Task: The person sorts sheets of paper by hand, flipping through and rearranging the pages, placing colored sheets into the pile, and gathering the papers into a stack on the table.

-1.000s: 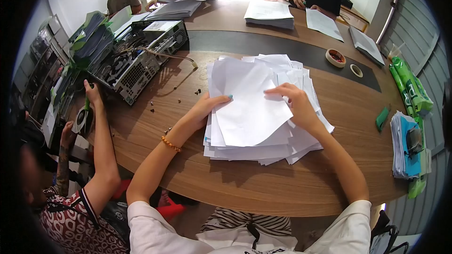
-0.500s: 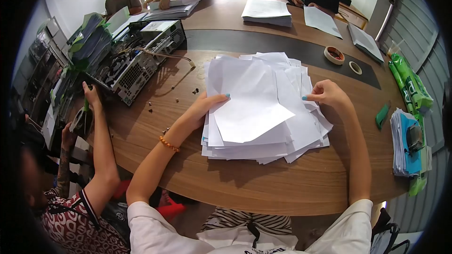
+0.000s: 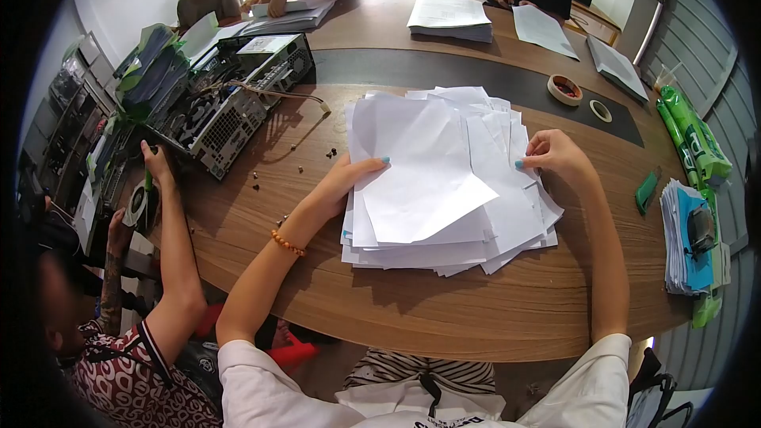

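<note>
A thick, uneven pile of white paper sheets lies on the wooden table in front of me. A creased sheet sits on top, tilted against those below. At the pile's left edge, my left hand grips the paper, its thumb on the top sheet and its other fingers hidden underneath. My right hand is at the right edge, thumb and fingertips pinched together on the edge of the paper. How many sheets it pinches cannot be seen.
An opened computer case stands at the left, with loose screws nearby. Tape rolls, a green cutter and a bundle of papers lie at the right. A co-worker's arm is at my left; others sit opposite.
My right hand has shifted very slightly at the pile's right edge, its fingers curled a little more. My left hand and the pile look nearly the same.
</note>
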Demonstrator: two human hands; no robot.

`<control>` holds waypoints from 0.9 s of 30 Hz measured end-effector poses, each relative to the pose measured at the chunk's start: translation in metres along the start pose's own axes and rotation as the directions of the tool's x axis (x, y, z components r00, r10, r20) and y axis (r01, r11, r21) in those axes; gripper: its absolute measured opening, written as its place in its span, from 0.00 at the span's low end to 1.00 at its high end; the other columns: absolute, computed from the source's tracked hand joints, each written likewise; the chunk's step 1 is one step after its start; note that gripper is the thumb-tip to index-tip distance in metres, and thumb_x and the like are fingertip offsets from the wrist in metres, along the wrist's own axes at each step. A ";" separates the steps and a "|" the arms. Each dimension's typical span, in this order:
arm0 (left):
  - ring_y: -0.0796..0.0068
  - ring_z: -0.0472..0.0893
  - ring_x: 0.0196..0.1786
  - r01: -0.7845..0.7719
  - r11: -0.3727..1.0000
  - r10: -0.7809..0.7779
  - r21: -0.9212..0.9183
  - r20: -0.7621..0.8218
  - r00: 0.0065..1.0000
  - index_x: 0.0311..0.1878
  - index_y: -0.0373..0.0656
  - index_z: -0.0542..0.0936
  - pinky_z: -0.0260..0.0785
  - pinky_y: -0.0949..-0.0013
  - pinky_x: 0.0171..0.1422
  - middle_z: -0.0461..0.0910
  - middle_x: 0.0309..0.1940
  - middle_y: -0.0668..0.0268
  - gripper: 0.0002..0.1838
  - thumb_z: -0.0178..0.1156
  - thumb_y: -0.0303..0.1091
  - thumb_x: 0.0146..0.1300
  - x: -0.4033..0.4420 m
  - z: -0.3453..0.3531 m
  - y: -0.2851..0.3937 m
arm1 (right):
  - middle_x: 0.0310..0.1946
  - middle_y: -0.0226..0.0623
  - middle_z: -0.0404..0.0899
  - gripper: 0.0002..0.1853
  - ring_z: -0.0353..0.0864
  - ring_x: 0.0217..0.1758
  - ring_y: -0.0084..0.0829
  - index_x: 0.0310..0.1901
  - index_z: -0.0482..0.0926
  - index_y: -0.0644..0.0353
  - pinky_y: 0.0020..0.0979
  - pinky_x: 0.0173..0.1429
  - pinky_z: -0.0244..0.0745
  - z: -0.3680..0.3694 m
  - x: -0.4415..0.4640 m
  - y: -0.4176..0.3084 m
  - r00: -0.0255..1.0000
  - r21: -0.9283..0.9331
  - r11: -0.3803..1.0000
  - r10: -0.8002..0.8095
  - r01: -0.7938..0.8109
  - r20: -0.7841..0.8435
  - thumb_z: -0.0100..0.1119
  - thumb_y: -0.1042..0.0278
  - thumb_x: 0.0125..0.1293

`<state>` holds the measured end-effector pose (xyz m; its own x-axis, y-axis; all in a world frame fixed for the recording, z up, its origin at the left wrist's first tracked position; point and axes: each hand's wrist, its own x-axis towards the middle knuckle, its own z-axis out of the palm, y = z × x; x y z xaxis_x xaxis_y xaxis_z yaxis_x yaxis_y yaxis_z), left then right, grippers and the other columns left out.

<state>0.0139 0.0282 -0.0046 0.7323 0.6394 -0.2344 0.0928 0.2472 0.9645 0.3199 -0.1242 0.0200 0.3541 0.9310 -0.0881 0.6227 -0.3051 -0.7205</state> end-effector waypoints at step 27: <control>0.76 0.75 0.35 0.000 1.000 0.000 -0.015 -0.019 1.000 0.46 0.32 0.63 0.70 0.76 0.35 0.72 0.36 0.60 0.22 0.55 0.33 0.51 -0.001 0.003 0.000 | 0.17 0.31 0.70 0.19 0.67 0.17 0.17 0.32 0.70 0.65 0.19 0.17 0.59 0.016 0.003 -0.009 0.999 0.063 0.998 0.013 -0.010 -0.043 0.61 0.57 0.46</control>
<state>0.0152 0.0253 -0.0040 0.7192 0.6531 -0.2371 0.0831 0.2579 0.9626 0.3042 -0.1159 0.0155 0.3920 0.9175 -0.0674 0.5741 -0.3013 -0.7613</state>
